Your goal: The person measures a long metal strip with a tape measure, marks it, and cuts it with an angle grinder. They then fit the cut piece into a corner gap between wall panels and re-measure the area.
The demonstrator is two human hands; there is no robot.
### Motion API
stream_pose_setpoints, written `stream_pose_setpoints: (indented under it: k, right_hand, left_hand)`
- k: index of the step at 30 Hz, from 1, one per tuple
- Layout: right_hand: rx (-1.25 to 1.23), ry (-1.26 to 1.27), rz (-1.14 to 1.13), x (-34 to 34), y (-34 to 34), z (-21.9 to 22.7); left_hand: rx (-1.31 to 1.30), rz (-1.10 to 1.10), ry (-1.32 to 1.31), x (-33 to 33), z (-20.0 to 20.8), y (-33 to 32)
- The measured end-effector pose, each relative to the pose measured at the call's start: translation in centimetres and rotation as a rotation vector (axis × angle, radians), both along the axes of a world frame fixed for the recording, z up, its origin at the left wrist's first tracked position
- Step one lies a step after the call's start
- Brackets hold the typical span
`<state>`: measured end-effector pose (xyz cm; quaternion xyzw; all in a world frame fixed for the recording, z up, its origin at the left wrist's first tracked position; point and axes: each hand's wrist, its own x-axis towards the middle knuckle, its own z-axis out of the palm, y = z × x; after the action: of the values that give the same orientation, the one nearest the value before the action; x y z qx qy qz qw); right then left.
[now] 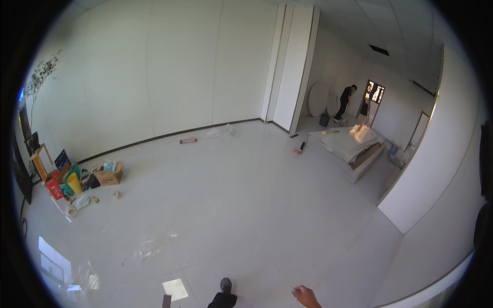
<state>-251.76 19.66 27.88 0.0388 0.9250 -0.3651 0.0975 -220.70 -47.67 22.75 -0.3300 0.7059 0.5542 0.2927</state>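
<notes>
At the lower edge, right of the middle, my right hand (pixel 305 296) shows with its fingers curled closed. Whether anything small is in its grip I cannot make out. My left hand is out of view. Left of my dark shoe (pixel 226 286), a narrow brown strip (pixel 167 301) rises into the picture from the bottom edge; what holds it, if anything, is hidden. Beside the strip, a bright patch of light (pixel 175 289) falls on the pale grey floor (pixel 241 215).
Along the left wall stand a cardboard box (pixel 108 176), a yellow bucket (pixel 74 183) and other clutter. A stack of panels (pixel 341 143) lies at the right, with a person (pixel 346 102) in dark clothes beyond. A red tube (pixel 188 140) and plastic film (pixel 146 250) lie on the floor.
</notes>
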Motion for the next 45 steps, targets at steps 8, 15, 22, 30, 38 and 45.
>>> stream_pose_setpoints:
  k: [8, 15, 22, 30, 38, 45]
  right_hand:
    - [-0.434, -0.366, -0.216, -25.9, 4.3, -8.8]
    - [-0.767, -0.703, -0.679, -41.9, 9.1, -10.1]
    - [-0.855, -0.574, -0.66, -84.7, 15.6, -8.9]
    - [-0.366, 0.112, -0.175, -144.6, 16.6, 0.6]
    - [-0.753, -0.264, -0.383, -164.0, 19.1, -2.5]
    - [-0.884, -0.39, -0.691, -177.3, 27.1, -6.3]
  left_hand:
    - [0.16, 0.04, 0.123, -47.1, -1.8, 1.9]
    - [-0.168, -0.161, 0.484, -98.8, -1.3, 5.3]
    - [-0.154, -0.209, 0.577, -127.1, 2.2, 13.7]
    - [-0.132, -0.179, 0.13, -147.0, 1.2, 17.0]
    - [-0.081, -0.253, 0.158, -189.0, 1.0, 19.4]
    - [0.008, -0.303, 0.572, -233.3, 11.1, 31.5]
